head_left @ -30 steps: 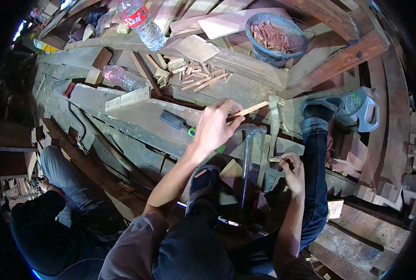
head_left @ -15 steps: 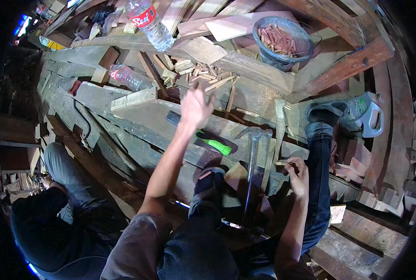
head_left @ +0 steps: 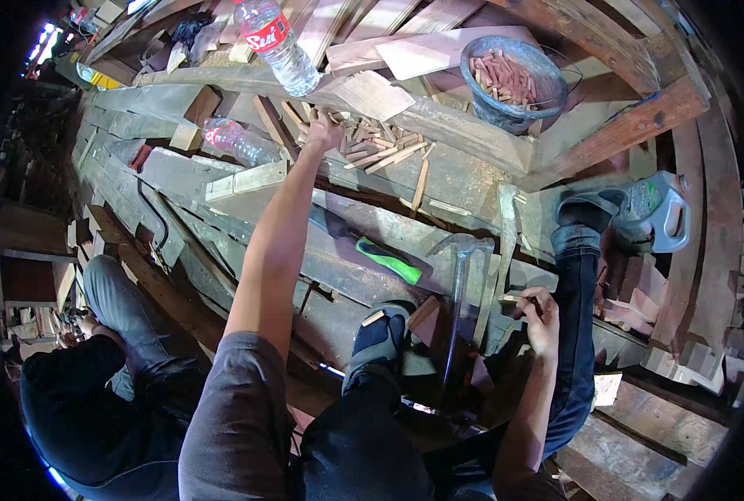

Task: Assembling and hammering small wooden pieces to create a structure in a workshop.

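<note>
My left hand (head_left: 326, 131) is stretched far forward to the left end of a heap of small wooden pegs (head_left: 380, 144). Its fingers are curled down among the pieces; what they pinch is too small to make out. Beside my right knee, my right hand (head_left: 541, 321) holds a short wooden peg (head_left: 512, 298) between thumb and fingers. A claw hammer (head_left: 459, 305) leans head-up between my legs, left of that hand. A tool with a green handle (head_left: 388, 259) lies on the planks between the two hands.
A bucket (head_left: 514, 117) of reddish pegs stands at the back right. Two plastic bottles, one upright (head_left: 284, 54) and one lying (head_left: 240, 144), are near my left hand. A grey jug (head_left: 662, 213) sits by my right foot. Another person (head_left: 105, 392) crouches at left.
My left hand has moved forward and left from over the planks to the peg heap, its fingers now curled. My right hand keeps the peg in almost the same place.
</note>
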Demonstrator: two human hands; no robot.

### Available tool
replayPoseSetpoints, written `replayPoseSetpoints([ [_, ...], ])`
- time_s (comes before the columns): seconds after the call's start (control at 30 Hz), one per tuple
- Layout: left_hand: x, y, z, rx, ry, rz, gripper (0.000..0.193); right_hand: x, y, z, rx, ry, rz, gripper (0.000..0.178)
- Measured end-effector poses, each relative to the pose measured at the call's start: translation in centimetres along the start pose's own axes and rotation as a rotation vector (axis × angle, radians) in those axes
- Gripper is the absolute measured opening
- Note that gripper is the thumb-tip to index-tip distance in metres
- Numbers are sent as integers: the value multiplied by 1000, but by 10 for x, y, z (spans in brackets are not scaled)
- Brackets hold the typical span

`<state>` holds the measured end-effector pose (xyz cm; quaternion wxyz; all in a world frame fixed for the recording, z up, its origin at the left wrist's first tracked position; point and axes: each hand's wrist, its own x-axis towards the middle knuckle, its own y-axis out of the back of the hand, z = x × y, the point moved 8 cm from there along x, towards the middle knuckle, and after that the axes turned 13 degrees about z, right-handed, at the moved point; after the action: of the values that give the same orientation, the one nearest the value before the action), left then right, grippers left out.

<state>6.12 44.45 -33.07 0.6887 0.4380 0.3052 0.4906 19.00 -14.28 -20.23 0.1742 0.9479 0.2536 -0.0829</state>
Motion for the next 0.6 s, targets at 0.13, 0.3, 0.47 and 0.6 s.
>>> replayPoseSetpoints([
  [0.13,33,13,-28,-376,3,141,69,1,-7,-1,48,-8,-10,8],
  [0.3,0,-7,6,-1026,402,63,59,-2,10,0,27,-50,17,8],
  [0.47,28,5,-35,-1308,553,31,30,0,-7,-3,42,-30,-23,7],
  [0.6,12,-15,-15,-1398,649,-102,21,-1,1,-3,24,-32,14,6],
])
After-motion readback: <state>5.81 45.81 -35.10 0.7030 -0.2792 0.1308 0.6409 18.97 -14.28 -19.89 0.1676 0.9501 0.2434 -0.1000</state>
